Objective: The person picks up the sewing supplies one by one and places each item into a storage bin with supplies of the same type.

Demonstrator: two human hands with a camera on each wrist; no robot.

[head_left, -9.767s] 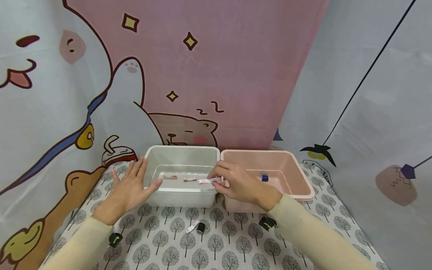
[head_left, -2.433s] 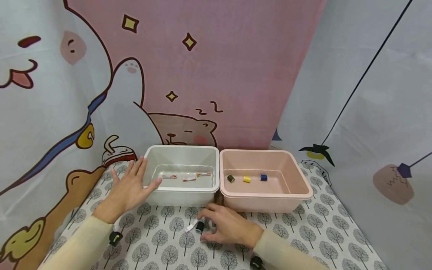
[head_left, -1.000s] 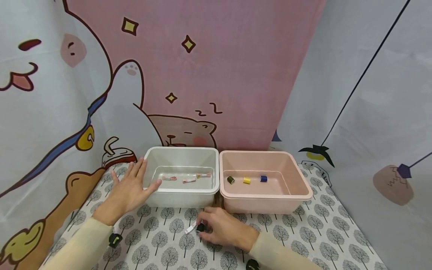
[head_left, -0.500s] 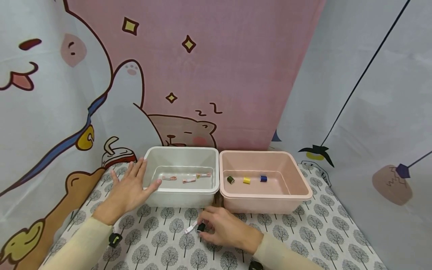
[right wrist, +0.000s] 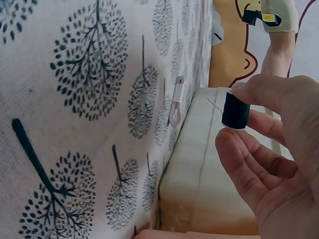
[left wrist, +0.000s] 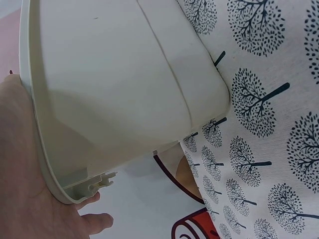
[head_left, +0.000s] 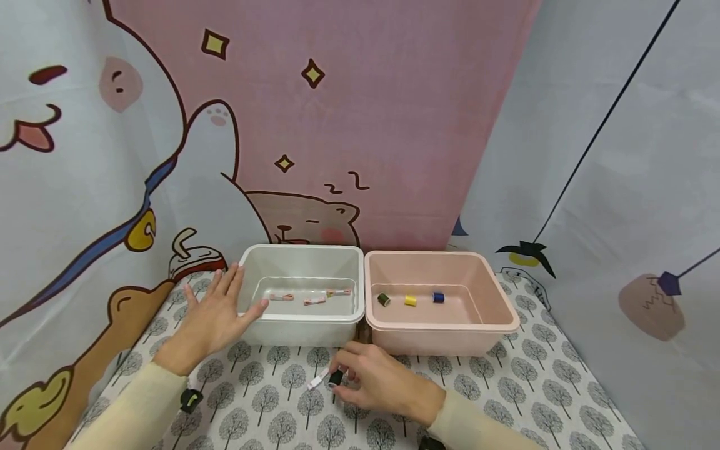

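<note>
A spool of black thread point(right wrist: 236, 110) with a loose thread end is pinched between the fingertips of my right hand point(head_left: 385, 382), close over the cloth in front of the bins. Just left of the spool, a small folded whitish band point(head_left: 317, 379) lies on the cloth; it also shows in the right wrist view. My left hand point(head_left: 216, 315), fingers spread, rests on the left rim of the white bin point(head_left: 304, 319). Three small folded pinkish-white bands, including the middle band point(head_left: 315, 300), lie inside that bin.
Right beside the white bin stands a pink bin point(head_left: 444, 342). It holds a green spool point(head_left: 384, 300), a yellow spool point(head_left: 410, 300) and a blue spool point(head_left: 438, 298). A tree-print cloth point(head_left: 270, 419) covers the table, with patterned curtains point(head_left: 382, 125) behind.
Earlier my right hand held a band over the white bin; that band now lies inside. The hand came down to the black spool and now pinches it. My left hand has stayed put.
</note>
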